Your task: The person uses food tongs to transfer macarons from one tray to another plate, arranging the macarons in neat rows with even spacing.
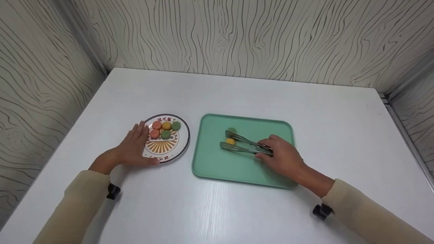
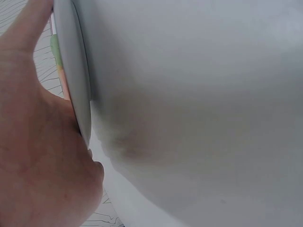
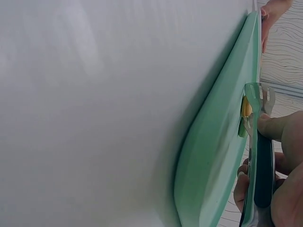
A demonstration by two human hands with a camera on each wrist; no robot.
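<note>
My right hand (image 1: 283, 157) grips a pair of metal tongs (image 1: 242, 149) over the green tray (image 1: 217, 169). The tongs' two slotted tips are spread, with a yellow macaron (image 1: 230, 141) between them in the head view. A green macaron (image 1: 232, 130) sits just behind it, partly covered by the upper tip. On the left, my left hand (image 1: 134, 149) rests against the rim of a round white plate (image 1: 181, 145), thumb at the near edge and fingers along the left side. Pink macarons (image 1: 155, 133), a yellow one (image 1: 166, 125) and green ones (image 1: 176, 126) lie on the plate's far half.
Both plate and tray stand on a white table (image 1: 210, 210), with a narrow gap between them. Wood-grain patterned panels (image 1: 220, 37) close off the back and sides. A small black device (image 1: 113, 191) is strapped under the left wrist, another (image 1: 322, 211) under the right.
</note>
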